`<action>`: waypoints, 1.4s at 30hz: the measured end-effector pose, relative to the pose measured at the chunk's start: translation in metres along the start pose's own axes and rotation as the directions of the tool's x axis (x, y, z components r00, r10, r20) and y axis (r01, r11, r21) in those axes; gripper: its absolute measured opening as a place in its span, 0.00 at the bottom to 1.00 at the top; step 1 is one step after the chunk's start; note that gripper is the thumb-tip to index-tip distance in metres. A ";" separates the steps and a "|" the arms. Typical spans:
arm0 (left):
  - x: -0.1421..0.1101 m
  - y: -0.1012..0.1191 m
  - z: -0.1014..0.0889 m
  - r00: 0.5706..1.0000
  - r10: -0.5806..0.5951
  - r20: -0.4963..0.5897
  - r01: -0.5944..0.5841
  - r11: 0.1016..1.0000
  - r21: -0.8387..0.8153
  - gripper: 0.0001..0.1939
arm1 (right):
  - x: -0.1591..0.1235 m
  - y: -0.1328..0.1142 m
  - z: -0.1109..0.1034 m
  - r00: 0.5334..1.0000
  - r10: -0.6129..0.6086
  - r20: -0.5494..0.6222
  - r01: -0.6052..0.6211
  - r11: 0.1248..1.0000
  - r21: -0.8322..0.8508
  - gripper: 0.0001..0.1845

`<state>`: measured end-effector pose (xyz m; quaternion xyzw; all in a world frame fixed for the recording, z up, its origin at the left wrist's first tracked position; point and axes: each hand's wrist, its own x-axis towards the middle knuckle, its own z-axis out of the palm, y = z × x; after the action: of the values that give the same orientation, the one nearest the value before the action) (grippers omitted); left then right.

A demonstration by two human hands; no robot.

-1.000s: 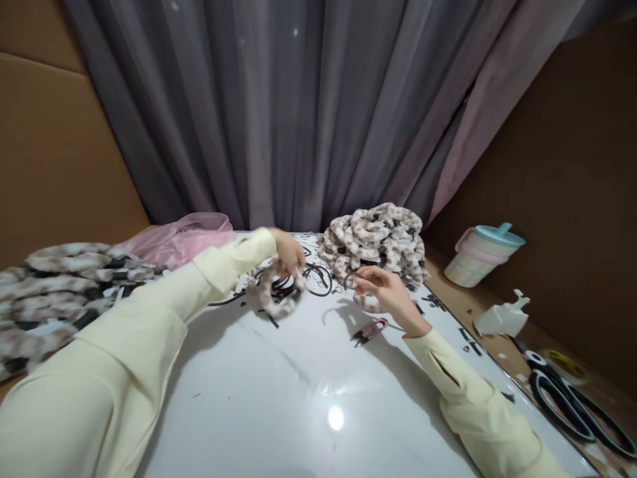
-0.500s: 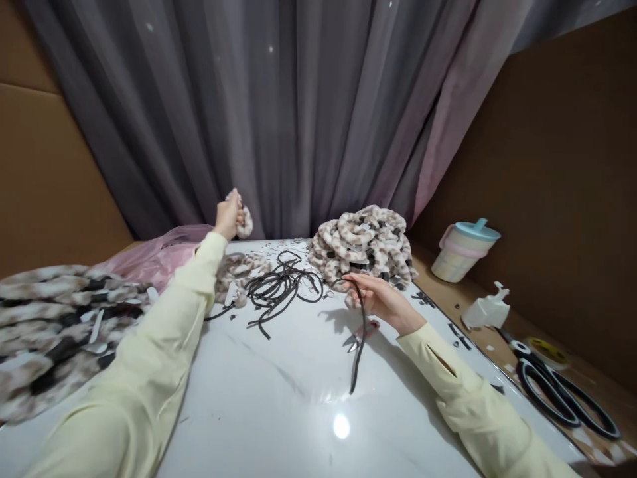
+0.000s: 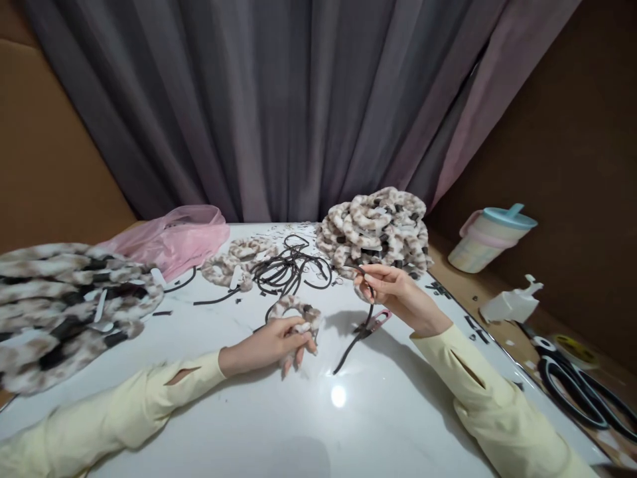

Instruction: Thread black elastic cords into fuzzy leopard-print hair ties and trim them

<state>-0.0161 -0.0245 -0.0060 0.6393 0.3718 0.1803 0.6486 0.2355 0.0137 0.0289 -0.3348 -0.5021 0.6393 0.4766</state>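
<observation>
L hand grips fuzzy plush ring, mottled wht w/ brn patches, at 6 o'clock of dk cord tangle. R hand pinches smooth, thin blk cord, tail hanging twd 7 o'clock, nr pink thread snips.

— What fills the top of the frame?
— A grey-purple curtain in long vertical folds, with a pinkish length of cloth at upper right.
— And the sides?
— A brown panel at the left edge, a darker brown wall at the right.
— Any light?
— A round bright glare on the glossy white tabletop, lower centre.
</observation>
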 end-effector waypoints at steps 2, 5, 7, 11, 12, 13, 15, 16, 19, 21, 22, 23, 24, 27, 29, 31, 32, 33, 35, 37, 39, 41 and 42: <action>0.001 0.003 -0.002 1.000 0.001 0.001 -0.001 0.999 -0.040 0.18 | -0.004 0.001 0.005 1.000 -0.014 0.022 0.016 0.991 -0.130 0.09; 0.002 0.005 -0.005 0.999 -0.030 0.015 0.031 0.994 -0.107 0.19 | -0.011 0.001 0.019 0.998 -0.024 0.065 0.045 0.933 -0.356 0.06; 0.001 0.004 -0.006 0.997 -0.055 0.047 0.061 0.989 -0.134 0.19 | -0.014 0.003 0.030 0.984 -0.039 0.172 0.114 0.885 -0.451 0.05; -0.004 0.004 -0.005 0.992 -0.099 0.083 0.114 0.972 -0.207 0.16 | -0.018 0.011 0.047 0.919 -0.028 0.392 0.240 0.829 -0.505 0.06; -0.005 0.005 -0.005 0.989 -0.116 0.090 0.133 0.965 -0.225 0.16 | -0.019 0.013 0.049 0.910 -0.020 0.414 0.250 0.824 -0.509 0.07; -0.005 0.007 -0.005 0.986 -0.129 0.102 0.151 0.959 -0.238 0.16 | -0.020 0.015 0.051 0.905 -0.016 0.425 0.256 0.819 -0.514 0.08; -0.007 0.010 -0.005 0.983 -0.139 0.119 0.166 0.952 -0.258 0.15 | -0.021 0.019 0.052 0.905 -0.024 0.425 0.271 0.803 -0.532 0.09; -0.007 0.012 -0.005 0.983 -0.138 0.123 0.166 0.951 -0.262 0.14 | -0.021 0.021 0.053 0.907 -0.033 0.420 0.280 0.792 -0.543 0.09; -0.009 0.017 -0.005 0.981 -0.149 0.122 0.177 0.947 -0.268 0.14 | -0.021 0.023 0.054 0.914 -0.077 0.398 0.316 0.752 -0.579 0.08; -0.010 0.019 -0.004 0.981 -0.151 0.124 0.180 0.943 -0.279 0.15 | -0.021 0.023 0.054 0.914 -0.126 0.387 0.350 0.728 -0.589 0.07; -0.010 0.020 -0.004 0.982 -0.147 0.118 0.176 0.939 -0.296 0.17 | -0.021 0.024 0.055 0.912 -0.154 0.380 0.367 0.721 -0.588 0.07; -0.010 0.021 -0.003 0.985 -0.139 0.106 0.165 0.935 -0.315 0.18 | -0.021 0.025 0.055 0.911 -0.183 0.369 0.381 0.716 -0.585 0.06; -0.010 0.022 -0.002 0.987 -0.129 0.095 0.154 0.931 -0.332 0.19 | -0.021 0.025 0.056 0.912 -0.208 0.355 0.389 0.714 -0.581 0.06; -0.010 0.024 0.001 0.991 -0.102 0.089 0.128 0.921 -0.368 0.19 | -0.021 0.029 0.057 0.915 -0.265 0.306 0.399 0.714 -0.575 0.06; -0.011 0.024 0.002 0.989 -0.096 0.110 0.132 0.911 -0.392 0.17 | -0.023 0.031 0.059 0.912 -0.294 0.285 0.408 0.713 -0.570 0.06; -0.011 0.024 0.002 0.986 -0.107 0.127 0.151 0.896 -0.417 0.16 | -0.024 0.031 0.061 0.909 -0.312 0.277 0.417 0.706 -0.572 0.07; -0.012 0.024 0.002 0.984 -0.118 0.132 0.163 0.891 -0.423 0.15 | -0.025 0.031 0.062 0.907 -0.319 0.276 0.421 0.700 -0.577 0.07; -0.012 0.024 0.002 0.983 -0.128 0.128 0.171 0.888 -0.426 0.15 | -0.026 0.030 0.062 0.904 -0.325 0.276 0.427 0.691 -0.584 0.07; -0.013 0.025 0.003 0.986 -0.129 0.106 0.162 0.897 -0.411 0.15 | -0.027 0.029 0.063 0.896 -0.340 0.285 0.443 0.672 -0.593 0.08; -0.014 0.026 0.004 0.992 -0.097 0.080 0.119 0.924 -0.363 0.17 | -0.027 0.029 0.064 0.881 -0.367 0.299 0.473 0.655 -0.589 0.07; -0.015 0.027 0.006 0.996 -0.069 0.048 0.080 0.962 -0.263 0.18 | -0.028 0.029 0.064 0.871 -0.380 0.310 0.490 0.639 -0.593 0.07; -0.017 0.027 0.007 0.998 -0.069 0.002 0.068 0.989 -0.133 0.18 | -0.028 0.029 0.063 0.870 -0.374 0.320 0.491 0.626 -0.606 0.07; -0.017 0.027 0.008 0.997 -0.067 -0.027 0.065 0.995 -0.072 0.18 | -0.028 0.029 0.063 0.872 -0.366 0.323 0.488 0.620 -0.614 0.08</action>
<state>-0.0150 -0.0393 0.0237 0.6007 0.3955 0.1812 0.6708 0.1796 -0.0347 0.0168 -0.3009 -0.8027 0.3042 0.4155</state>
